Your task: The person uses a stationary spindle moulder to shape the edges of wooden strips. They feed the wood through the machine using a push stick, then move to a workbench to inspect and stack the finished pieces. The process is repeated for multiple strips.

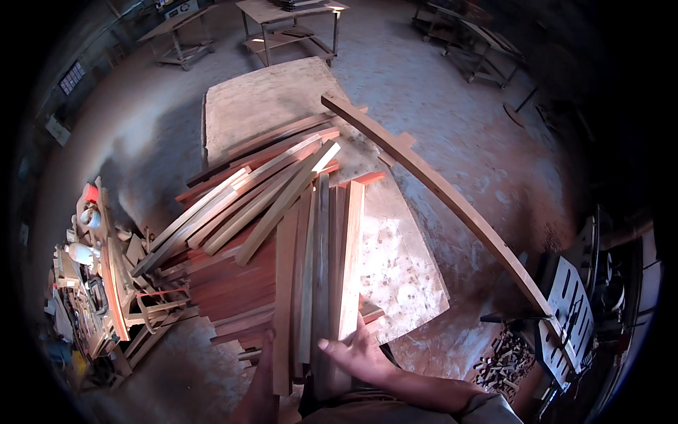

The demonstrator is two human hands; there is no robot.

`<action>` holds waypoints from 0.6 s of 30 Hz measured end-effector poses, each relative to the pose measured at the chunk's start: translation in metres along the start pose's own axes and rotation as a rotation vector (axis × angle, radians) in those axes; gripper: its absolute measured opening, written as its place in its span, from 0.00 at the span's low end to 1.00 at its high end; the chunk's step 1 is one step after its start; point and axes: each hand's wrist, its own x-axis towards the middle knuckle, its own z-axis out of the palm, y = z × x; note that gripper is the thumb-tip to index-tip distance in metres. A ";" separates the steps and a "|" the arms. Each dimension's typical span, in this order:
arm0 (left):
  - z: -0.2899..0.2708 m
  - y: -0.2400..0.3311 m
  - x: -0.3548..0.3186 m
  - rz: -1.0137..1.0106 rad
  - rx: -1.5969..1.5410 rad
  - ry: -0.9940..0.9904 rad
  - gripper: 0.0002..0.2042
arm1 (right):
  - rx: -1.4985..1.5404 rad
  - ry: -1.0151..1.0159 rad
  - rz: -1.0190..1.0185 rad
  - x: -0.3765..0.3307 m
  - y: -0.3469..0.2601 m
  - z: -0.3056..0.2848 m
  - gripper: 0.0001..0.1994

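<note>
Several long wooden strips (pixel 314 283) stand side by side in a bundle, their near ends close to my body. Along the bundle's left side lies my left hand (pixel 265 364), its fingers mostly hidden by the outermost strip. From the right, my right hand (pixel 359 355) grips the near part, its thumb across the strips and its fingers up against the pale outer strip (pixel 351 261). Beyond and to the left, more loose strips (pixel 247 184) lie fanned over a stack of reddish boards (pixel 236 283).
A worn board tabletop (pixel 402 268) lies under the wood. One long beam (pixel 445 194) slants down to a slotted metal plate (pixel 571 311) on the right, near a heap of offcuts (pixel 505 360). Cluttered scraps (pixel 85 283) fill the left; work tables (pixel 293 14) stand far back.
</note>
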 end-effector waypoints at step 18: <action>0.195 -0.065 0.033 -0.224 0.249 -0.193 0.41 | 0.273 0.254 -0.410 -0.102 0.047 -0.115 0.46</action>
